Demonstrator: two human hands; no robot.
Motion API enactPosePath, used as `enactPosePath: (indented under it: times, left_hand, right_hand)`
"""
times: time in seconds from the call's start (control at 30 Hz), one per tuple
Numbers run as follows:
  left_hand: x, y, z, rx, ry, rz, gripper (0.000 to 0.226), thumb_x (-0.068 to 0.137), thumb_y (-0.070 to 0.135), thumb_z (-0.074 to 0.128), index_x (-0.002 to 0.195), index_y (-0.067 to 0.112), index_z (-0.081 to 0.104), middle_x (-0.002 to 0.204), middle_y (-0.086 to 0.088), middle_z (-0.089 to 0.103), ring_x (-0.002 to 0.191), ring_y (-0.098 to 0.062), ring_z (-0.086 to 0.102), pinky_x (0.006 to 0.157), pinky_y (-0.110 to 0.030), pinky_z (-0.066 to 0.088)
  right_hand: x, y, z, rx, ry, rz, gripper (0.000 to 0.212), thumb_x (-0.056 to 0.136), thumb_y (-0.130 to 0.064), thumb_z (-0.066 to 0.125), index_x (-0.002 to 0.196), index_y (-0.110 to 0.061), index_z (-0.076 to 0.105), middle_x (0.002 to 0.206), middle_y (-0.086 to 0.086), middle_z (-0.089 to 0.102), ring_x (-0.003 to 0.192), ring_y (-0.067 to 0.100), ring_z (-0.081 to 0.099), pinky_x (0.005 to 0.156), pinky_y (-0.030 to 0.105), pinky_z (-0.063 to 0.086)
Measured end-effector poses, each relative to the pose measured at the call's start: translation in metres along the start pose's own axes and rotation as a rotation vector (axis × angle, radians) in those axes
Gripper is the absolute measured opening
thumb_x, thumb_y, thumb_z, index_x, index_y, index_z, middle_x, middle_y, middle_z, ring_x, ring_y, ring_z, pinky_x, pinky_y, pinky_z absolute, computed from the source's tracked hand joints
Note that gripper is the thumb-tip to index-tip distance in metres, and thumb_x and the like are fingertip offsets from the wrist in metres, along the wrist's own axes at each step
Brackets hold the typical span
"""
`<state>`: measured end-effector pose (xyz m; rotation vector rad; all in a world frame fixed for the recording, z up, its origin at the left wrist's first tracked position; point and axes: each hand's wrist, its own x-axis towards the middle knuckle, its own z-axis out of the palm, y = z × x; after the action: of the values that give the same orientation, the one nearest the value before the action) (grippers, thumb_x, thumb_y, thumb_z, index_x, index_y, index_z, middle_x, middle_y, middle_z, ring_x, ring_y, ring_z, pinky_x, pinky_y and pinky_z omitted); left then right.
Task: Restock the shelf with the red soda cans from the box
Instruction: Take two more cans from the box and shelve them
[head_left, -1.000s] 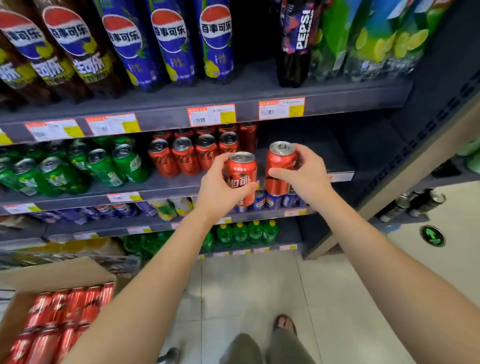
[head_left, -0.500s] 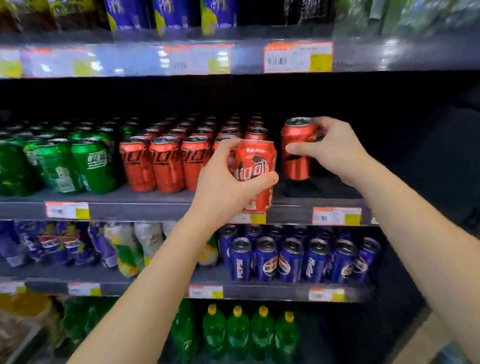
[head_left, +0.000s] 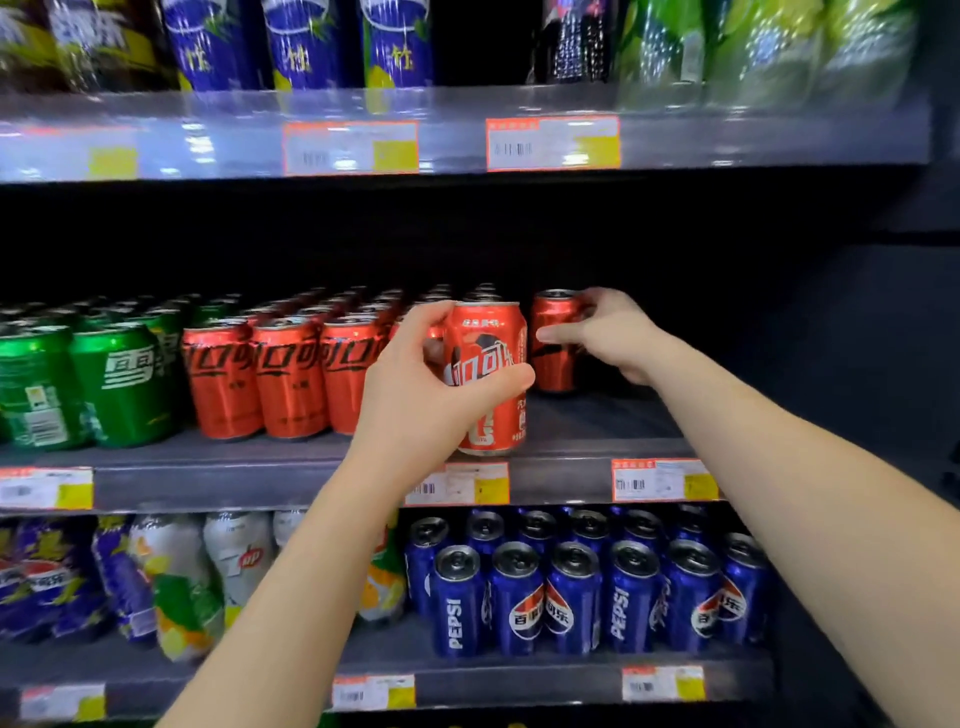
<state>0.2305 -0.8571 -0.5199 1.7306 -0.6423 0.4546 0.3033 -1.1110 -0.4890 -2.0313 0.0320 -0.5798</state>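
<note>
Both hands are up at the middle shelf (head_left: 260, 475) in my head view, each wrapped around its own red soda can and well apart from each other. My left hand (head_left: 415, 384) grips the front red can (head_left: 488, 374) from the left side, thumb across the label and fingers curled behind it. The can is upright, low over the shelf's front edge, just right of the rows of red cans (head_left: 291, 379) already standing there; I cannot tell whether its base touches the shelf. My right hand (head_left: 618, 332) holds the rear red can (head_left: 553, 338) from the right, fingers over its rim and thumb on its side. That can is upright, farther back and to the right in the dark open stretch of the shelf, and looks to be standing on it. Green cans (head_left: 119, 379) fill the shelf left of the red ones. Orange-edged price tags (head_left: 457, 483) line the shelf lip. Blue Pepsi cans (head_left: 571, 597) stand on the shelf below, and blurred bottles (head_left: 306, 47) stand on the one above.
</note>
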Motion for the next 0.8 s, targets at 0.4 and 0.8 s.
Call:
enactPosePath:
  times: [0.4, 0.8]
  left_hand:
    - [0.011, -0.018, 0.003, -0.021, -0.002, -0.006, 0.081, 0.064, 0.049, 0.092, 0.132, 0.05, 0.047, 0.115, 0.022, 0.066, 0.099, 0.011, 0.064, 0.078, -0.019, 0.055]
    - [0.017, -0.015, 0.011, -0.089, 0.001, 0.029, 0.063, 0.061, 0.04, 0.094, 0.103, 0.059, 0.051, 0.105, 0.041, 0.064, 0.098, 0.013, 0.064, 0.072, -0.006, 0.051]
  right_hand:
    - [0.053, 0.017, 0.012, -0.188, -0.111, 0.114, 0.082, 0.068, -0.021, 0.093, 0.139, -0.019, 0.052, 0.117, -0.002, 0.064, 0.112, 0.017, 0.061, 0.085, 0.029, 0.048]
    - [0.117, 0.044, 0.027, -0.222, -0.06, 0.21, 0.065, 0.068, -0.036, 0.091, 0.124, -0.022, 0.061, 0.115, -0.002, 0.068, 0.104, 0.019, 0.065, 0.067, 0.031, 0.056]
